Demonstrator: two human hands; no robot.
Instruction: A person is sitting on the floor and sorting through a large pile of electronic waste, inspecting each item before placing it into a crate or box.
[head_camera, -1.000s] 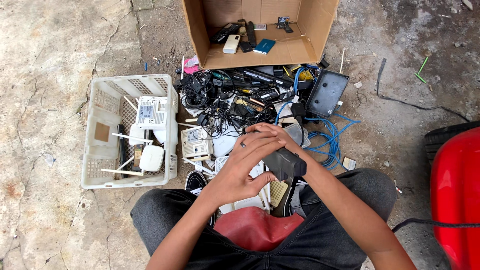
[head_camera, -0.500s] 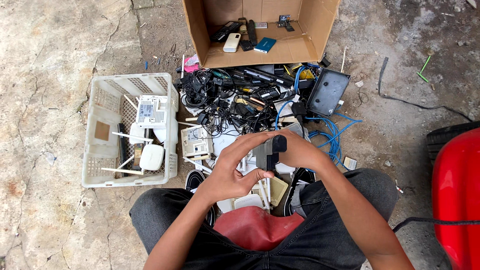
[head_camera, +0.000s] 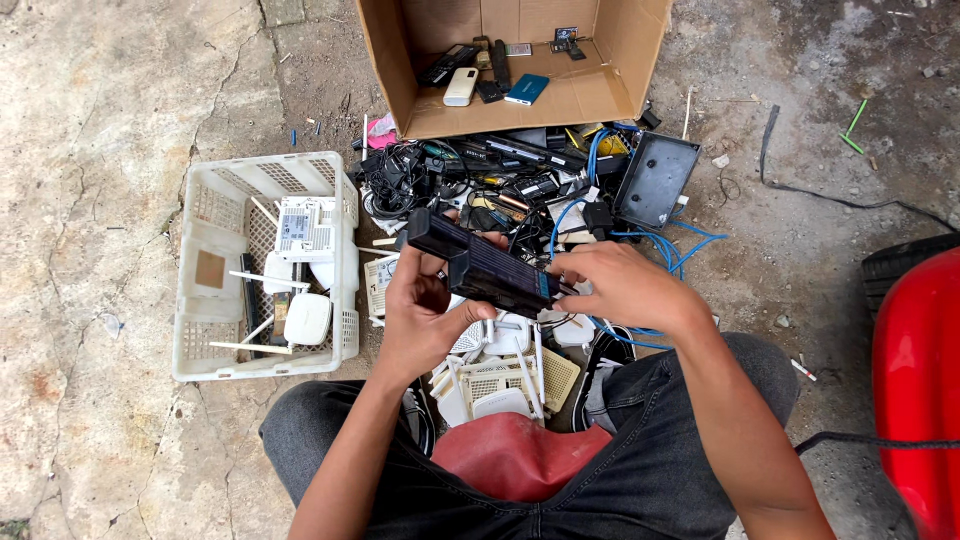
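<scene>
- Both hands clamp a black slatted device (head_camera: 487, 265), tilted, held above the person's lap
- left hand (head_camera: 420, 320) cups its underside, thumb up the near face
- right hand (head_camera: 622, 285) pinches its right end, palm down
- just below: white routers (head_camera: 500, 385)
- left: white plastic basket (head_camera: 205, 300)
- beyond: tangled cables (head_camera: 470, 185), then an open brown cardboard box (head_camera: 400, 70)

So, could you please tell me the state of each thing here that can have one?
Black device: held level in both hands.
Left hand: gripping its left end.
Right hand: gripping its right end.
Cardboard box: open, on its side.
White basket: upright, partly filled.
Cable pile: tangled.
</scene>
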